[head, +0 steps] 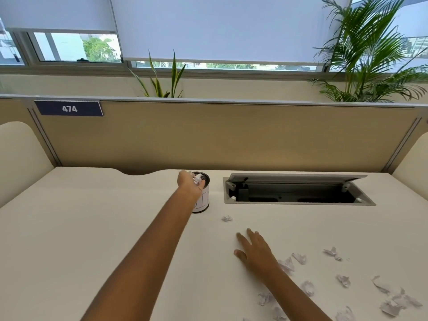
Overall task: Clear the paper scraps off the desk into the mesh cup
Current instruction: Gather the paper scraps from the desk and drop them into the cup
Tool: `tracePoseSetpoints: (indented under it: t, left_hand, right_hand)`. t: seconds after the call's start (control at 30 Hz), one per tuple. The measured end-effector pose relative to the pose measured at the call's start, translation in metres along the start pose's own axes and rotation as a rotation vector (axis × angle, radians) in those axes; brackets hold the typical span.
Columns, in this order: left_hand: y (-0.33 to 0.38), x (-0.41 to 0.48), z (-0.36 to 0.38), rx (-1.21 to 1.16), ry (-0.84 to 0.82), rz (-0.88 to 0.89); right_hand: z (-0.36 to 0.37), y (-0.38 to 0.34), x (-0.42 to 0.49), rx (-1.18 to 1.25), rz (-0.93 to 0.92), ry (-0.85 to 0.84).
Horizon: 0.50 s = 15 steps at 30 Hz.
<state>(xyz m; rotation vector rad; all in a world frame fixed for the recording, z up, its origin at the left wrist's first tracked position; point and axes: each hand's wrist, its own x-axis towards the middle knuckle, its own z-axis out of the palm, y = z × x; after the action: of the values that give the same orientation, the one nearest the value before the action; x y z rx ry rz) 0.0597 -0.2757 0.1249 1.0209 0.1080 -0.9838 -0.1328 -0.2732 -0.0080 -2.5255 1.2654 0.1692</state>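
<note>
A black mesh cup [203,200] with a white paper wrap stands near the back middle of the cream desk [92,228]. My left hand [188,184] is over its rim, fingers closed on a crumpled paper scrap [197,179]. My right hand [254,249] lies flat on the desk, fingers spread, holding nothing. One crumpled scrap [227,218] lies between the cup and my right hand. Several more paper scraps [342,280] are scattered over the right front of the desk, some partly hidden under my right forearm.
An open cable hatch [296,191] with its lid raised is sunk into the desk to the right of the cup. A beige partition [220,135] with a "474" label [69,108] closes the back. Plants [370,54] stand behind it.
</note>
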Motion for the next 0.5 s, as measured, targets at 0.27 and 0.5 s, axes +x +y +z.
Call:
tracePoseSetpoints:
  t: [0.27,0.5]
  left_hand:
    - [0.019,0.010,0.018,0.038,0.046,-0.118]
    - [-0.011,0.000,0.007,0.098,0.009,0.131]
  right_hand:
    - [0.011,-0.001,0.007,-0.104,0.015,-0.008]
    - [0.001,0.000,0.006,-0.059,-0.023,-0.023]
